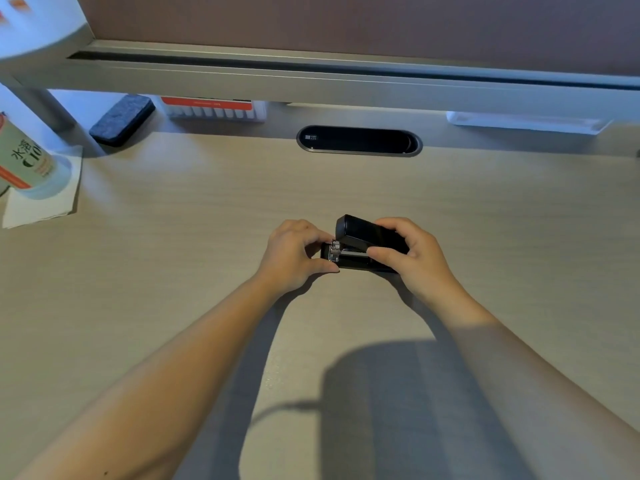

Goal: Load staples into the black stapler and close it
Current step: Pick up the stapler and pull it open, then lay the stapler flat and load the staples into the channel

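Note:
The black stapler (360, 232) lies on the light wooden desk (173, 258) at the middle, its top cover lifted a little at the left end. A shiny metal staple channel (334, 251) shows at that open end. My left hand (292, 258) pinches the stapler's left tip around the metal part, thumb below and fingers above. My right hand (412, 254) wraps the rear of the stapler, thumb on the near side. Whether staples sit in the channel is unclear.
A dark oval cable port (358, 140) is set in the desk behind the stapler. At the far left stand a labelled bottle (24, 161) on a white napkin (45, 202), a grey felt eraser (121, 121) and a red-and-white box (213, 107). A white tray (523, 123) lies at the back right.

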{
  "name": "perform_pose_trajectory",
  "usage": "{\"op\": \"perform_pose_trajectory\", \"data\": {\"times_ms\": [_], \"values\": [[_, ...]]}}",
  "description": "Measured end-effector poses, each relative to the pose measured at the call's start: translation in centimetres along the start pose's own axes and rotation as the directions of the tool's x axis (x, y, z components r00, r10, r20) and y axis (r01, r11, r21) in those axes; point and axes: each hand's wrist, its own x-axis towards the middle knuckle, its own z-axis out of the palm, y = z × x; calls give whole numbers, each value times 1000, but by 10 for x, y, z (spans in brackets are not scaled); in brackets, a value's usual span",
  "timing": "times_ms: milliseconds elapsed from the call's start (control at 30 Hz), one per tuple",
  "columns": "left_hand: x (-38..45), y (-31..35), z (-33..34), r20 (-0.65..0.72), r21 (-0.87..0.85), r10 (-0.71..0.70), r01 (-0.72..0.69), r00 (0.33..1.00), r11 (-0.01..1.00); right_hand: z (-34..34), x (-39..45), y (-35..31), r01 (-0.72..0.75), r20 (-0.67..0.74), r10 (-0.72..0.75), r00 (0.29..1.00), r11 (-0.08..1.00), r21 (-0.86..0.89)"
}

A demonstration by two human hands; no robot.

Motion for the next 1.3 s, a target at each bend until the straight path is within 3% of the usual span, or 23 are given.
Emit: {"op": "perform_pose_trajectory", "data": {"times_ms": [67,233,400,567,733,867,967,1100,1300], "values": [[0,0,-1,2,8,14,-14,1000,1000,0,-3,-1,-53,6,53,999,977,208],[-2,0,-2,23,42,23,-24,999,999,-10,-11,-5,-14,9,12,1000,969,246],[-3,5,-3,43,95,21,-25,999,995,-29,-22,-19,120,-6,-120,993,988,99],[-4,10,-4,64,159,14,-24,998,987,-47,-25,-21,190,57,-182,982,953,-236],[-5,13,-4,72,193,-3,-11,997,981,-59,-28,-29,221,130,-188,974,921,-321],[-8,14,-4,65,217,-3,-11,998,976,-77,-33,-27,195,49,-191,980,915,-354],[-12,16,-4,52,218,-5,-7,999,976,-95,-37,-26,154,5,-178,984,836,-527],[-16,19,-4,60,236,-6,-8,998,972,-109,-35,-23,111,30,-134,990,646,-755],[-23,18,-4,34,218,-21,13,999,976,-105,-26,2,51,12,-83,997,490,-870]]}}
